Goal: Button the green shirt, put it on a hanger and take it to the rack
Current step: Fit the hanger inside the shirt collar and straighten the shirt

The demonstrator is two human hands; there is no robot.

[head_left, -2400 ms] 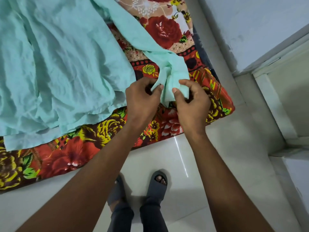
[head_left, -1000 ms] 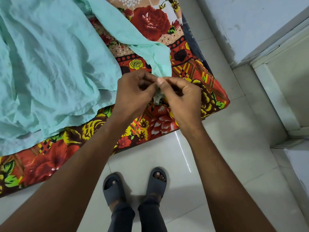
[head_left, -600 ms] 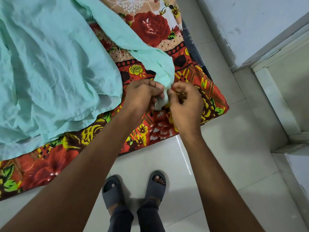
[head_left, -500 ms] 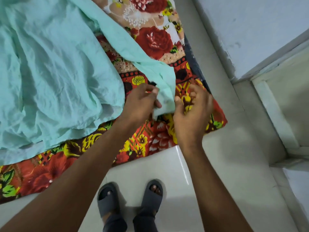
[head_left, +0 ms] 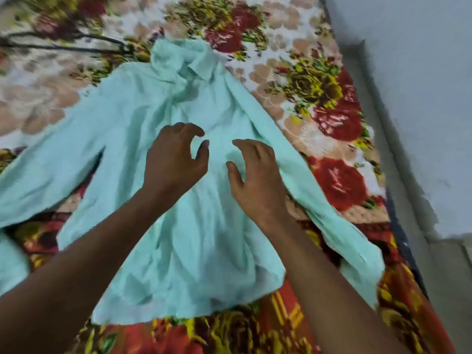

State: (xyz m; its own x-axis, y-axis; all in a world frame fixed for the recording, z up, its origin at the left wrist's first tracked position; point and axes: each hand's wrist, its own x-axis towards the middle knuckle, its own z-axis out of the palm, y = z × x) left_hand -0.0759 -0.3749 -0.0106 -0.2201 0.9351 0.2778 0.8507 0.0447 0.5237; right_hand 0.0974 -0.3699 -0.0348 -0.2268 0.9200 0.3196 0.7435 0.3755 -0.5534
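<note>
Frame motion-blurred so I could not make out buttons, green shirt (head_left: 204, 226) spread on the floral bed (head_left: 319, 93) — left hand (head_left: 173, 159) and right hand (head_left: 258, 175) over its chest, fingers spread, holding nothing, having left the cuff pinched earlier.

A shirt (head_left: 204, 226) is spread flat on a bedsheet (head_left: 319, 103), collar (head_left: 196, 65) at the far end and sleeves laid out to either side. The left hand (head_left: 173, 159) and right hand (head_left: 258, 180) are held side by side over its chest, a wall (head_left: 421, 98) at the right.
</note>
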